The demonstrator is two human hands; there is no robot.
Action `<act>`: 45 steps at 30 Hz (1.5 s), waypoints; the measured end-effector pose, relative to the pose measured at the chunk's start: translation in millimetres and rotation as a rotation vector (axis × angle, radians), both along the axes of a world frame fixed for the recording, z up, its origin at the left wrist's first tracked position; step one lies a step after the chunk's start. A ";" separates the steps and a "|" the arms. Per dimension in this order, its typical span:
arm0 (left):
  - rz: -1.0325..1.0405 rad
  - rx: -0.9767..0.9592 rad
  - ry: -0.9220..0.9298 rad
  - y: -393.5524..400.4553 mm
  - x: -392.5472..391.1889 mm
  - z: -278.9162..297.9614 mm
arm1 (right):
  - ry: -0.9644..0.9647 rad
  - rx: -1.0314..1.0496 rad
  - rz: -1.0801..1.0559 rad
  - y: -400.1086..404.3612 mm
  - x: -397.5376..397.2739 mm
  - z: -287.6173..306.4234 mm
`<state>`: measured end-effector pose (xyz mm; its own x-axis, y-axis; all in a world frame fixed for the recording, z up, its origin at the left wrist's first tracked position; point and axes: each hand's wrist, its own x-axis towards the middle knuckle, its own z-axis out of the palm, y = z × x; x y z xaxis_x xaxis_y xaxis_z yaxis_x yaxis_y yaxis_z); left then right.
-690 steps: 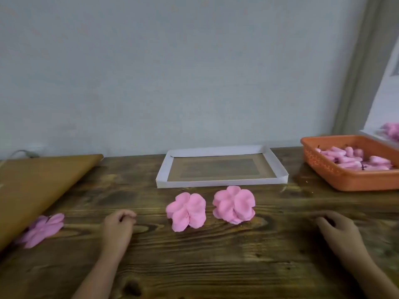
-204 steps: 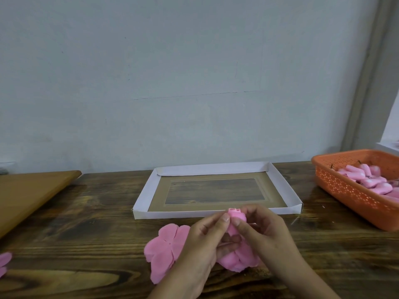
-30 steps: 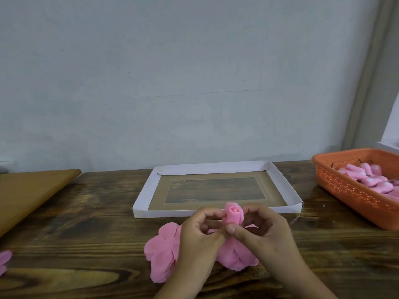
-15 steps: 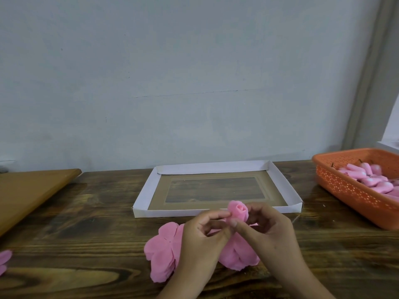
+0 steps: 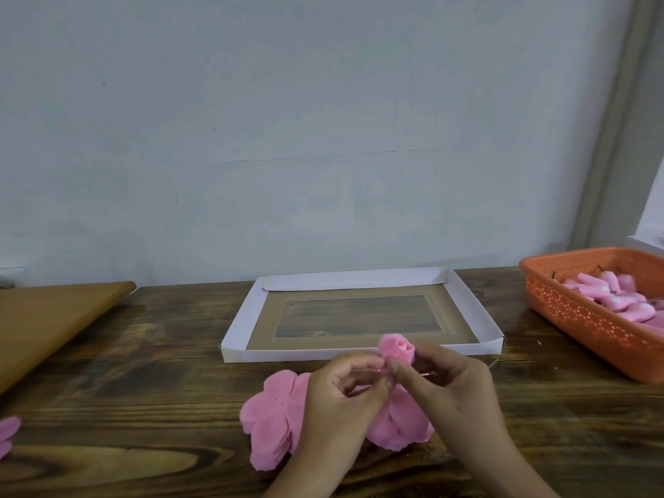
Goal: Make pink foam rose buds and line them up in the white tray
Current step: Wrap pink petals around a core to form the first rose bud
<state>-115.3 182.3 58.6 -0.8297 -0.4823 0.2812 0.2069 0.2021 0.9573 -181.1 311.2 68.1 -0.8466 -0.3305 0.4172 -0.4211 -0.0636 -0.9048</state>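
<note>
Rose bud [image 5: 396, 347] shifted right, apparently above hands [image 5: 391, 375].

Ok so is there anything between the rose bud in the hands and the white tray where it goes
Nothing visible. The rose bud is pinched by the left hand and right hand just in front of the white tray's low near wall. The tray floor holds no buds yet, so only that wall needs clearing.

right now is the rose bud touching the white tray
Apart: in the head view the rose bud is pinched up in both hands, its top only overlapping the white tray front wall.
</note>
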 end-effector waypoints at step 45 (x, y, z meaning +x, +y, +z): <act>0.016 0.275 -0.037 -9.5 -4.4 -3.7 | 0.019 0.014 0.257 3.0 -1.6 3.9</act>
<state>-119.7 172.8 54.9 -0.8283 -0.5497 0.1079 0.1701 -0.0633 0.9834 -182.6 314.2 72.0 -0.7263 -0.5394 0.4261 -0.4096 -0.1582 -0.8984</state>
